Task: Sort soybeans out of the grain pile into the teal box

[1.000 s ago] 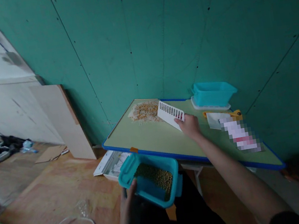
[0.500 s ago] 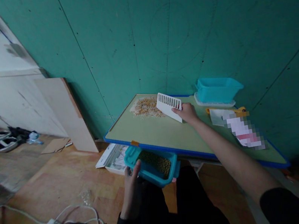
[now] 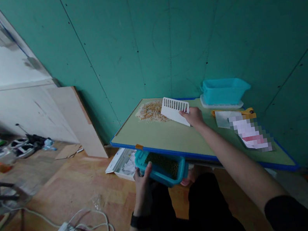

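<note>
Left of the right hand (image 3: 194, 117), closed round a white slotted scoop (image 3: 175, 114), a grain heap (image 3: 151, 112) still lies loose on the table (image 3: 159, 136), while the blue container (image 3: 161, 178) gripped in the left hand (image 3: 142, 177) already holds beans (image 3: 162, 163).

The flat plastic scoop (image 3: 175, 116) is coloured white, the held rectangular plastic tub (image 3: 162, 179) turquoise; the pale-green tabletop (image 3: 157, 135) is edged blue.

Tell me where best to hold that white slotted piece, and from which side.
Probably the end away from the grain, coming from the right, as the right hand does: the white slotted piece points leftward, its other end beside the grain.
</note>
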A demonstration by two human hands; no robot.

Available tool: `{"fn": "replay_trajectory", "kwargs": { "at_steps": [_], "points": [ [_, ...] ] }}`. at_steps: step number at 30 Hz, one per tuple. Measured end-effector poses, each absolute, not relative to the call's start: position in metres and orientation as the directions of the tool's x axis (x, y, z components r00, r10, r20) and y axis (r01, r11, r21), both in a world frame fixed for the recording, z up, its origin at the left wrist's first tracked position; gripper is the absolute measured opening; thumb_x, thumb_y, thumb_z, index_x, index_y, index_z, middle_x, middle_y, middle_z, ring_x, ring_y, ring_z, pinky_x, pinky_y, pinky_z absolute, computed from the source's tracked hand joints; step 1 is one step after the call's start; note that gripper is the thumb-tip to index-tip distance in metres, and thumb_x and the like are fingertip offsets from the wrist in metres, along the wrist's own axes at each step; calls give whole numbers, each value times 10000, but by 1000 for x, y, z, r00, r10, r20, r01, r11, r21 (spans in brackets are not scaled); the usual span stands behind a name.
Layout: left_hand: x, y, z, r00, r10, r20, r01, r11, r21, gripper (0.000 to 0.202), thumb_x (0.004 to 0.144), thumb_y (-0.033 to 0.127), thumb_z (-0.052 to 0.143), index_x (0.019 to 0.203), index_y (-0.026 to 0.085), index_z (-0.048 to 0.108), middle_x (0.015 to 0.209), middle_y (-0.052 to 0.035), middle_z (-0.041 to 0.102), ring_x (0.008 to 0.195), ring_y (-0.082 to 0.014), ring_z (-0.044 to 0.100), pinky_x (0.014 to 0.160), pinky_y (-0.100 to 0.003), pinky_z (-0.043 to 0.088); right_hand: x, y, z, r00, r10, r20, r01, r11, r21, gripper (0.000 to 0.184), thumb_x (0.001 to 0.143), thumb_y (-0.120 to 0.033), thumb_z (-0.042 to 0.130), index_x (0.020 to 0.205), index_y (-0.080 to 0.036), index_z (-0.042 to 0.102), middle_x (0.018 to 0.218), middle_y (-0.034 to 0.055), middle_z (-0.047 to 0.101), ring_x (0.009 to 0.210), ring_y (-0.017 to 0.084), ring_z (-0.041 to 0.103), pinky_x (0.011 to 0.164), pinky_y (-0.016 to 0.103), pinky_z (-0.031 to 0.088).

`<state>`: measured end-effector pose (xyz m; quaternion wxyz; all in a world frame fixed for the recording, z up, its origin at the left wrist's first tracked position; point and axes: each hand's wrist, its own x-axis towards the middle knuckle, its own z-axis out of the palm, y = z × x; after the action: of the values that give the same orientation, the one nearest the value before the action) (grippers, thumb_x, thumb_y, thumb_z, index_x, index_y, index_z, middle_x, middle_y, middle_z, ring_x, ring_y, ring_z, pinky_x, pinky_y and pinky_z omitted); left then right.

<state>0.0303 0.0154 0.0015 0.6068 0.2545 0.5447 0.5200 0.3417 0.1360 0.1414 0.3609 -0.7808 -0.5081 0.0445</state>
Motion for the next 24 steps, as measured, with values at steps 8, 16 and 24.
{"fn": "replay_trajectory", "kwargs": {
  "at_steps": [8,16,24],
  "points": [
    [21,12,9,-50,916,-399,-409,346,845,726,812,603,1032,1364,285,682,1373,-140,752,1224,-382,825,929,-506,750,342,137,138,465,812,353,758,-159,-633,233,984,-328,779,1046,-159,926,1034,170,915,984,310,867,765,308,580],
    [22,14,0,-84,911,-403,-382,344,858,805,775,589,1066,1388,308,626,1444,-130,738,1253,-365,808,963,-505,733,342,138,139,456,830,322,760,-176,-625,233,974,-352,789,953,-152,906,967,176,902,976,326,863,791,328,584],
    [18,12,8,-85,904,-420,-398,355,846,779,789,628,1042,1369,287,649,1376,-136,738,1264,-356,795,933,-478,736,342,139,138,433,830,351,732,-96,-675,184,936,-324,815,897,-158,884,894,142,892,937,314,853,765,310,573]
  ]
}}
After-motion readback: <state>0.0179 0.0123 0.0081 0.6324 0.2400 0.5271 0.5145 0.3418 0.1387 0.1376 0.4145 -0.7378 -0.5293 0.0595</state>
